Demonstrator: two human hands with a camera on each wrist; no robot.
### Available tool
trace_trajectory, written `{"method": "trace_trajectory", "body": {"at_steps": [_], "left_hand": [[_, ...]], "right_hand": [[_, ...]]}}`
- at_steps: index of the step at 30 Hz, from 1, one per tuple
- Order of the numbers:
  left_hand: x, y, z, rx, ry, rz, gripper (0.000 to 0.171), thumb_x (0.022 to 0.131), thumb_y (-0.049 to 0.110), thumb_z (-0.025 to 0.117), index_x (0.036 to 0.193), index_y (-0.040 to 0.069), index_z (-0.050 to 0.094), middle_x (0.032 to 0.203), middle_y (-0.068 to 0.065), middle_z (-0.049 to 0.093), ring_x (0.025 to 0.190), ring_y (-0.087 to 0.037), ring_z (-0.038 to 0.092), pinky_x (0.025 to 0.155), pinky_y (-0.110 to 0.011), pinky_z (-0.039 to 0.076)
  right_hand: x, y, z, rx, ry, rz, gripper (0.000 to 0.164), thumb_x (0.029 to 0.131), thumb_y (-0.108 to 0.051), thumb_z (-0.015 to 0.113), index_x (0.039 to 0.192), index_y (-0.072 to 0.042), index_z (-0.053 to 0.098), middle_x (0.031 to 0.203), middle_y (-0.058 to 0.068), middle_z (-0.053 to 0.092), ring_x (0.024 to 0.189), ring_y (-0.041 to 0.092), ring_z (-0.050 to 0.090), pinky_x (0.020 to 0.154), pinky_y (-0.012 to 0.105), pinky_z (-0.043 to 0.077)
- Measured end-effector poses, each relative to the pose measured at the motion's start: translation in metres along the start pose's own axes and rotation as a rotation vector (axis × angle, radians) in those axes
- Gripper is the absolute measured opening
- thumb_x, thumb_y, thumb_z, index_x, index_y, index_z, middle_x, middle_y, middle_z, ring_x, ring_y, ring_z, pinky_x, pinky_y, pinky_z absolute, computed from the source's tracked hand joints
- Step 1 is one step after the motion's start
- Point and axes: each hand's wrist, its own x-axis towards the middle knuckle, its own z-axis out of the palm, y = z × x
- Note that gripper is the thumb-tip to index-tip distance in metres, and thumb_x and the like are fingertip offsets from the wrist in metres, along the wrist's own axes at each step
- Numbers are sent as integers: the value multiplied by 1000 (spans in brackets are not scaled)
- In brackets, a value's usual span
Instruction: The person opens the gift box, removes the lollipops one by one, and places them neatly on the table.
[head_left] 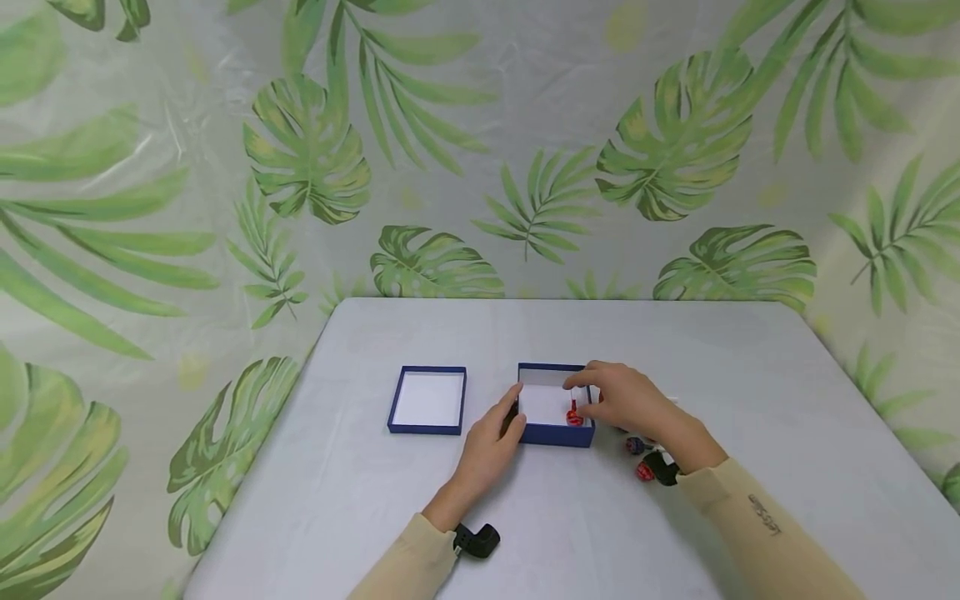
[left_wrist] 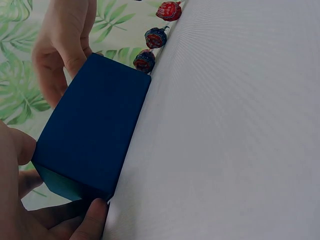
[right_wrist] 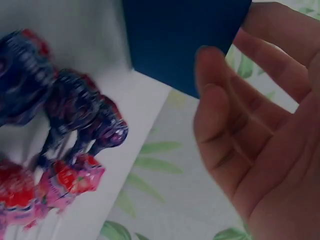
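Note:
A blue box [head_left: 557, 435] with a white inside stands in the middle of the table. My left hand [head_left: 487, 450] holds its left side, the thumb by the front corner. In the left wrist view, thumb and fingers touch two corners of the blue box [left_wrist: 95, 125]. My right hand [head_left: 626, 404] reaches over the right wall, index finger and thumb apart. Inside the box, a red-wrapped lollipop [head_left: 574, 417] shows between them, its white stick pointing away from me. Box wall hides part of the right hand [right_wrist: 270, 130] in its wrist view.
A shallow blue-edged box lid [head_left: 427, 402], white inside, lies left of the box. Right of the box, partly under my right forearm, lie several lollipops, among them a blue one [head_left: 634, 446] and a red one [head_left: 645, 472]. A leaf-patterned curtain [head_left: 532, 208] hangs behind the table.

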Motion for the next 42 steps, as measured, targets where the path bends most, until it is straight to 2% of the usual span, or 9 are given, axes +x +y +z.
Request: {"method": "trace_trajectory", "body": {"at_steps": [8, 11, 16, 21, 25, 30, 34, 37, 42], "left_hand": [[0, 3, 1, -29, -4, -1, 53, 107, 38, 46, 157, 24, 38, 156, 2, 42, 142, -18, 38, 116, -42, 35], [-1, 4, 1, -25, -10, -6, 52, 107, 38, 46, 157, 26, 37, 155, 2, 42, 142, -17, 39, 115, -42, 35], [0, 5, 2, -4, -6, -11, 52, 107, 37, 46, 157, 26, 38, 155, 1, 43, 141, -18, 40, 115, -42, 36], [0, 6, 1, 2, 0, -4, 52, 107, 33, 47, 157, 24, 38, 155, 0, 44, 141, -19, 40, 114, -43, 36], [0, 6, 0, 3, 5, -4, 51, 107, 34, 47, 157, 26, 38, 154, 0, 44, 141, -20, 41, 114, -43, 37], [0, 6, -1, -2, 9, -9, 51, 107, 38, 46, 157, 27, 38, 154, 1, 44, 141, -19, 41, 115, -43, 36], [0, 5, -2, 0, 8, -12, 51, 107, 35, 46, 157, 25, 39, 154, 2, 44, 141, -18, 41, 115, -42, 36], [-1, 5, -2, 2, 8, -11, 51, 107, 33, 47, 157, 25, 39, 155, 2, 43, 141, -18, 41, 115, -42, 36], [0, 4, -2, 5, 11, -6, 52, 106, 33, 48, 156, 23, 40, 154, 1, 44, 141, -19, 41, 114, -43, 37]], "right_hand": [[11, -9, -1, -74, -108, 41, 40, 80, -23, 86, 118, -18, 74, 100, 1, 69, 80, 15, 59, 66, 37, 53], [11, -12, 0, -75, -144, 49, 38, 78, -22, 87, 114, -17, 75, 92, 0, 67, 77, 15, 58, 63, 36, 52], [13, -13, 5, -63, -164, 41, 31, 78, -16, 86, 108, -15, 77, 81, -4, 65, 72, 12, 56, 61, 33, 51], [18, -12, 11, -18, -177, 50, 26, 80, -5, 80, 104, -16, 78, 83, -3, 68, 73, 13, 57, 63, 33, 52], [22, -9, 15, -15, -197, 39, 26, 82, -2, 75, 103, -18, 79, 81, -4, 64, 71, 14, 54, 60, 32, 48], [26, -7, 19, -34, -220, 33, 22, 83, -13, 81, 104, -16, 79, 83, -7, 64, 74, 12, 55, 67, 34, 52], [28, -8, 19, 28, -251, 48, 27, 81, -5, 78, 107, -13, 79, 87, -7, 68, 77, 11, 58, 74, 35, 55], [28, -8, 19, 66, -241, 63, 29, 80, 2, 74, 102, -14, 80, 83, -7, 68, 75, 12, 58, 72, 34, 55], [26, -9, 22, -15, -139, 55, 25, 80, 3, 74, 84, -21, 77, 74, -9, 62, 70, 15, 54, 62, 31, 49]]}}
